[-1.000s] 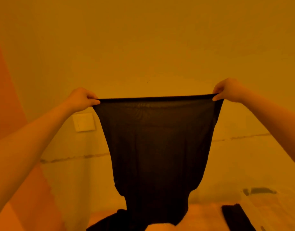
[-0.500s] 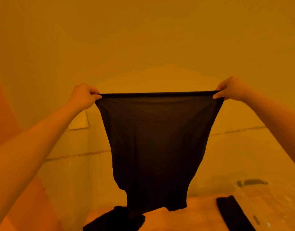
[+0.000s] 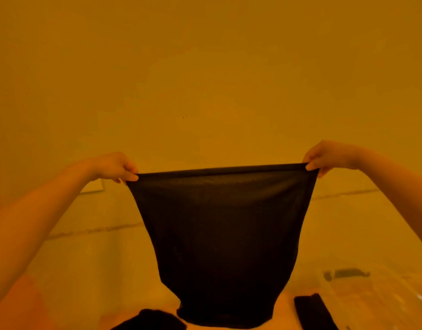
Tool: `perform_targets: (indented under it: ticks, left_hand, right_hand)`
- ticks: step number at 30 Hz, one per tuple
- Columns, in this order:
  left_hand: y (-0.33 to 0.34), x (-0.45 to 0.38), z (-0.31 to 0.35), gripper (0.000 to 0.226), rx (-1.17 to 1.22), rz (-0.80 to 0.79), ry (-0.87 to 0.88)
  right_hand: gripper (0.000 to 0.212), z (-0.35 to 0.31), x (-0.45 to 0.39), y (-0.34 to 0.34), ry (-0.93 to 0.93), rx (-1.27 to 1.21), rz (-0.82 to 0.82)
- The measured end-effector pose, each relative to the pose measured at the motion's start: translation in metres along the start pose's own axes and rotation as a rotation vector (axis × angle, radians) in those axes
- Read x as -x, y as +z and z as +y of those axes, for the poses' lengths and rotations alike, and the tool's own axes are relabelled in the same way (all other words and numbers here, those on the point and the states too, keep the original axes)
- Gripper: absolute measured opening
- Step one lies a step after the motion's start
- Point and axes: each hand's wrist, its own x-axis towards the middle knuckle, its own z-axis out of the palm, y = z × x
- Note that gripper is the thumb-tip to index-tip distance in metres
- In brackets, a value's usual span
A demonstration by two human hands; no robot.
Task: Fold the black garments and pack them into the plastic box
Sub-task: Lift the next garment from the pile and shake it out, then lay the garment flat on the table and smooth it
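A thin black garment (image 3: pixel 219 234) hangs stretched between my two hands in front of the wall. My left hand (image 3: pixel 117 166) pinches its upper left corner and my right hand (image 3: pixel 324 156) pinches its upper right corner. The garment's lower end reaches down to the surface below. The clear plastic box (image 3: pixel 381 296) stands at the lower right, its walls faint and see-through. A folded black garment (image 3: pixel 314 310) lies just left of the box. Another black garment (image 3: pixel 150 320) lies crumpled at the bottom edge, left of the hanging one.
A plain wall fills the background, with a light switch plate (image 3: pixel 93 186) partly behind my left arm. A dark latch (image 3: pixel 348 273) shows on the box. An orange surface (image 3: pixel 19 306) lies at the lower left.
Both hands have come lower in the view with the garment still stretched between them, and its lower end has sunk toward the surface. The view has tilted upward.
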Motion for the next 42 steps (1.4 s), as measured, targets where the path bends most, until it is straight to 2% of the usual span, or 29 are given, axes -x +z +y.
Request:
perform_targets:
  ticks: [2, 4, 6, 9, 11, 14, 17, 19, 22, 25, 29, 31, 34, 36, 40, 42]
  left_hand:
    - [0.007, -0.008, 0.003, 0.01, -0.017, -0.075, -0.044]
    - [0.018, -0.018, 0.01, 0.008, -0.007, -0.046, -0.065]
    - [0.029, -0.028, 0.02, 0.004, -0.011, 0.044, -0.075]
    - [0.039, -0.044, 0.035, 0.02, 0.012, 0.205, -0.088]
    - [0.037, -0.052, 0.043, 0.02, 0.058, 0.291, -0.104]
    - [0.025, -0.059, 0.054, 0.018, 0.22, 0.441, -0.123]
    - [0.011, -0.057, 0.072, 0.007, 0.467, 0.575, -0.082]
    - [0.001, -0.051, 0.081, 0.016, 0.598, 0.617, -0.045]
    - [-0.003, -0.032, 0.084, 0.008, 0.752, 0.607, 0.003]
    - [0.009, -0.007, 0.077, 0.014, 0.83, 0.582, 0.047]
    - [0.043, 0.049, 0.064, 0.019, 0.694, 0.582, 0.058]
    - [0.069, 0.081, 0.053, 0.021, 0.53, 0.57, 0.044]
    - [0.122, 0.124, 0.026, 0.026, 0.436, 0.46, 0.025]
    - [0.164, 0.152, 0.007, 0.022, 0.433, 0.36, -0.031]
    - [0.246, 0.196, -0.026, 0.02, 0.527, 0.255, -0.16]
    - [0.275, 0.215, -0.036, 0.016, 0.583, 0.208, -0.222]
  right_hand:
    - [0.014, 0.013, -0.014, -0.003, 0.026, 0.038, -0.077]
    - [0.016, 0.024, -0.033, -0.006, 0.023, 0.093, -0.097]
    - [0.017, 0.032, -0.052, -0.007, 0.004, 0.132, -0.082]
    - [0.018, 0.04, -0.083, -0.01, -0.036, 0.132, -0.013]
    - [0.015, 0.043, -0.102, -0.017, -0.07, 0.098, 0.045]
    - [0.008, 0.038, -0.12, -0.034, -0.139, 0.029, 0.149]
    - [0.011, 0.026, -0.124, -0.056, -0.196, -0.018, 0.263]
    - [0.012, 0.015, -0.115, -0.067, -0.241, -0.053, 0.338]
    - [0.011, 0.002, -0.086, -0.075, -0.278, -0.118, 0.41]
    - [0.008, 0.001, -0.046, -0.067, -0.285, -0.184, 0.371]
    - [0.01, 0.022, 0.014, -0.034, -0.257, -0.139, 0.307]
    - [0.016, 0.041, 0.047, -0.008, -0.223, -0.128, 0.26]
    - [0.022, 0.081, 0.094, 0.046, -0.144, -0.095, 0.191]
    - [0.019, 0.108, 0.126, 0.087, -0.079, -0.1, 0.137]
    - [0.039, 0.156, 0.178, 0.157, 0.044, -0.146, 0.04]
    - [0.036, 0.17, 0.198, 0.18, 0.106, -0.153, 0.009]
